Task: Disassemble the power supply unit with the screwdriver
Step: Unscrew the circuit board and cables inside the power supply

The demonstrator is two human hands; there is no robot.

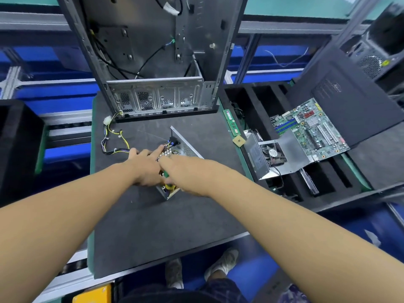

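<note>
The opened power supply unit (188, 148) lies in the middle of the dark mat (166, 226), its metal wall and inner parts showing. Its yellow and black cable bundle (113, 139) trails off to the left. My left hand (143, 166) rests on the unit's left side, fingers spread and the index finger stretched toward the wires at its far end. My right hand (185, 173) sits over the unit's middle with fingers curled. A green piece of the screwdriver (166, 174) shows under it; the tip is hidden.
An empty computer case (157, 62) stands upright at the back of the mat. To the right, a black foam tray (258, 106) holds a motherboard (310, 130), a metal cover with a fan (272, 154), a memory stick (231, 123) and a processor chip (239, 141). A black side panel (349, 99) leans behind.
</note>
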